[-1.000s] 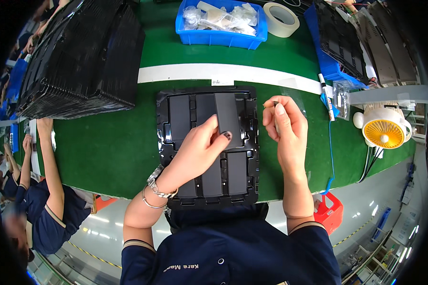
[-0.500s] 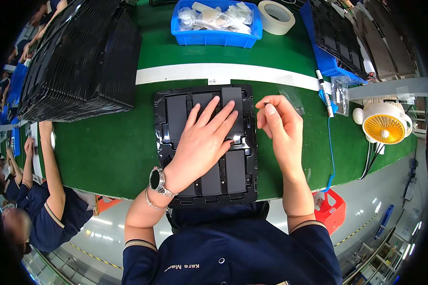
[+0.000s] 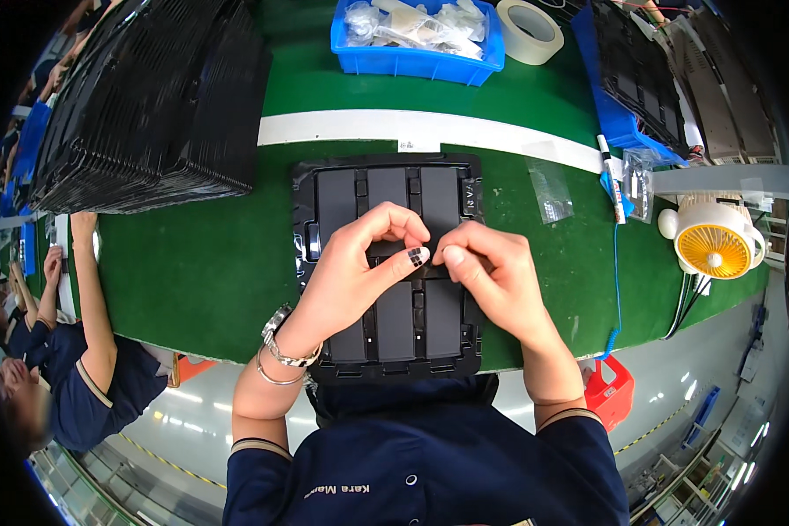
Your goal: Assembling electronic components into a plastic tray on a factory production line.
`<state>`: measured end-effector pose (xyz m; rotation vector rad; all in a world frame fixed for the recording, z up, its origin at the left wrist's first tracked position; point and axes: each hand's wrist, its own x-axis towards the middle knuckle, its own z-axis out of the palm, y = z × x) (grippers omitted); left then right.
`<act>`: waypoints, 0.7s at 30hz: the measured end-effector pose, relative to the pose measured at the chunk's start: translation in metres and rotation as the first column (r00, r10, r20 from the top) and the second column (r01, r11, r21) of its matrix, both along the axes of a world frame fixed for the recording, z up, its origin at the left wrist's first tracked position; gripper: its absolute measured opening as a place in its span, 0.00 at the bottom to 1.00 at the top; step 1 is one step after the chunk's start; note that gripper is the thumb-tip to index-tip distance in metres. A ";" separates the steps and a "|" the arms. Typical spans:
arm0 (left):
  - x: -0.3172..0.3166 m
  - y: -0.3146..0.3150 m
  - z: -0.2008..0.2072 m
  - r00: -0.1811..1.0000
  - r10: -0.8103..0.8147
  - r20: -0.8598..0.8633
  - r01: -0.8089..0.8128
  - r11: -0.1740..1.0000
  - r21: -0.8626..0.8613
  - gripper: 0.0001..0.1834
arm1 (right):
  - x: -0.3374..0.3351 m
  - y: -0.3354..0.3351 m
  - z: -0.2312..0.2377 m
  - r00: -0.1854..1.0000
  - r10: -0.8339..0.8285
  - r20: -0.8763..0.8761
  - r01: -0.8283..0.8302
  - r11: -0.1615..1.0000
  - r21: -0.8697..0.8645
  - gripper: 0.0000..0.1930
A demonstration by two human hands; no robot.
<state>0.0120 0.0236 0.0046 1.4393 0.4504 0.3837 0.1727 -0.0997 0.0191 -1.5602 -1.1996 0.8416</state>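
A black plastic tray [image 3: 476,351] lies on the table in front of me, with flat dark-grey rectangular pieces [image 3: 394,320] set in its two rows of slots. Over the tray's middle, my left hand [image 3: 357,259] is curled, thumb and fingertips drawn close together. Almost touching it from the right, my right hand [image 3: 497,276] has its thumb pressed to its bent index finger. Whatever is between the fingertips of either hand is too small or hidden to make out. Both hands cover part of the tray's centre.
A tall stack of black trays [image 3: 149,114] stands at left. Behind are a blue bin [image 3: 416,63] of crumpled plastic bags and a tape roll [image 3: 530,33]. To the right are a clear plastic sheet [image 3: 550,193], a marker [image 3: 612,180] and a small fan [image 3: 713,250]. A co-worker [image 3: 92,368] sits at left.
My left hand has lifted off the grey pieces and curled its fingers. My right hand has moved left over the tray to meet it. The view has shifted slightly.
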 end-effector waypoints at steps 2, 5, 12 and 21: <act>-0.001 0.001 0.001 1.000 -0.023 0.011 0.023 0.998 -0.058 0.06 | -0.002 -0.001 0.002 0.999 0.032 0.039 -0.032 1.000 0.000 0.06; -0.002 0.001 0.003 0.999 -0.034 0.008 0.035 0.993 -0.111 0.06 | -0.005 0.001 0.001 0.996 0.036 0.082 -0.039 0.998 0.044 0.07; 0.000 -0.001 0.008 0.998 0.019 -0.054 -0.011 0.989 0.148 0.06 | -0.006 0.002 0.000 0.985 0.052 0.167 -0.061 0.997 0.052 0.07; 0.000 0.000 0.010 0.997 0.031 -0.065 -0.009 0.953 0.302 0.07 | -0.005 0.002 0.001 0.961 0.092 0.263 -0.112 0.992 0.062 0.05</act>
